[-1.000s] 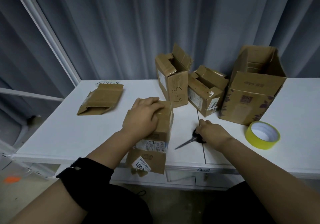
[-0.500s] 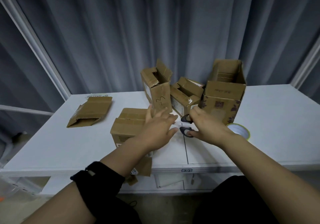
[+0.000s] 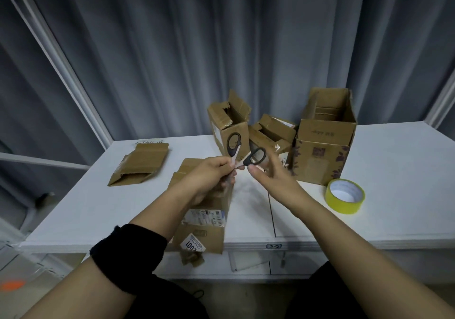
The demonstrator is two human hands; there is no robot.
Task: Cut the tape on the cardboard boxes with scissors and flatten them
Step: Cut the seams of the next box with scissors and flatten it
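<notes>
Black-handled scissors [image 3: 242, 152] are held above the table, handles up and spread apart. My left hand [image 3: 211, 177] grips them by the blades. My right hand [image 3: 269, 179] hovers just right of the lower handle with fingers loosely extended, partly blurred. Beneath both hands lies a cardboard box [image 3: 203, 222] with white labels, its near end hanging over the table's front edge. A flattened box [image 3: 140, 166] lies at the left. Three opened boxes stand at the back: a tall narrow one [image 3: 221, 124], a small one [image 3: 273, 131] and a large one [image 3: 325, 144].
A yellow tape roll [image 3: 344, 196] lies flat to the right of the large box. The white table [image 3: 394, 171] has a seam down its middle and stands against grey curtains. Bits of cardboard dangle below the front edge.
The scissors left the table in my right hand and passed into my left hand. My left hand came off the box in front of me.
</notes>
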